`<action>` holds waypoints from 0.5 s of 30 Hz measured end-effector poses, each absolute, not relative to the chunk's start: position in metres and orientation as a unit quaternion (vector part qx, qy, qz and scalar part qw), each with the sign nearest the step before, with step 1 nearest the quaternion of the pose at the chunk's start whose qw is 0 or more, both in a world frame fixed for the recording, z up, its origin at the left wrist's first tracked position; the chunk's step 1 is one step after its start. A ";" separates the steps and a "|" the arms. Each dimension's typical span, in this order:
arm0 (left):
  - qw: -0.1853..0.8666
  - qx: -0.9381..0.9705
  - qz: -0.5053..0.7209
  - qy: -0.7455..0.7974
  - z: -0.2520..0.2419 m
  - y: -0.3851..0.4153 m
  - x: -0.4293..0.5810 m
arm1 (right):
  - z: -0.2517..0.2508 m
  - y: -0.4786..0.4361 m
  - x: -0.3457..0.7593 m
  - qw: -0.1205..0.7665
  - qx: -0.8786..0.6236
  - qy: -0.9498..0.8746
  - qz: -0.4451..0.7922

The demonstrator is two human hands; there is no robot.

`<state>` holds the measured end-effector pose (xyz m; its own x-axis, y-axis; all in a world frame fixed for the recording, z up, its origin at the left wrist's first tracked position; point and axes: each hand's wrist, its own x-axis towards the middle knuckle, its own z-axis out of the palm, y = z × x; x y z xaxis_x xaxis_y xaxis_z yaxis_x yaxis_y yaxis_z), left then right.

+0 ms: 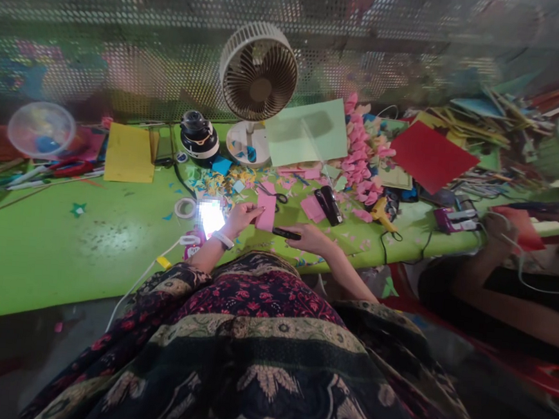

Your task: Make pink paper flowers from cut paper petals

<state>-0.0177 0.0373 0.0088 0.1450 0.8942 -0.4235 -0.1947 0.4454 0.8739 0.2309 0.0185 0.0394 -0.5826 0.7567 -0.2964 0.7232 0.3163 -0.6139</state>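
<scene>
My left hand (pixel 242 221), with a pale band at the wrist, pinches the left side of a folded-looking pink paper strip (pixel 265 213). In my right hand (pixel 312 239) is a slim black tool (pixel 286 234), its exact kind unclear. The tool's tip points left, close to the paper's lower right edge; I cannot tell if they touch. Dark-handled scissors (pixel 280 198) lie just behind the strip. More pink paper (pixel 311 208) rests partly beside a black stapler (pixel 329 205) to the right. A lit phone (pixel 210 218) and a tape roll (pixel 184 208) are left of my left hand.
A fan (pixel 258 72) and a black jar (pixel 199 137) stand at the back among paper scraps. Pink petals (pixel 361 154), a red sheet (pixel 433 156) and a yellow glue gun (pixel 384 212) lie rightward. A co-worker's hand (pixel 499 230) holds red paper at far right.
</scene>
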 end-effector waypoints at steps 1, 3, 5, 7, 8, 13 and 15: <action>0.678 0.338 0.402 0.515 0.009 0.037 -0.017 | 0.039 0.019 0.230 0.020 -0.455 -0.815 0.360; 0.681 0.333 0.400 0.516 0.009 0.037 -0.016 | 0.039 0.018 0.228 0.015 -0.451 -0.820 0.354; 0.680 0.327 0.397 0.522 0.009 0.036 -0.016 | 0.039 0.017 0.228 0.008 -0.448 -0.821 0.353; 0.677 0.323 0.398 0.528 0.008 0.035 -0.015 | 0.039 0.016 0.229 0.006 -0.445 -0.821 0.357; 0.676 0.320 0.400 0.530 0.007 0.035 -0.014 | 0.039 0.016 0.229 0.005 -0.445 -0.821 0.358; 0.668 0.326 0.410 0.529 0.000 0.034 -0.010 | 0.042 0.016 0.226 0.007 -0.461 -0.809 0.364; 0.661 0.333 0.416 0.528 -0.001 0.034 -0.010 | 0.043 0.017 0.224 -0.001 -0.462 -0.808 0.365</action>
<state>-0.0100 0.0344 -0.0015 0.0962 0.9020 -0.4209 -0.1994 0.4318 0.8796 0.2238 0.0168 0.0429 -0.5735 0.7456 -0.3393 0.7475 0.3069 -0.5891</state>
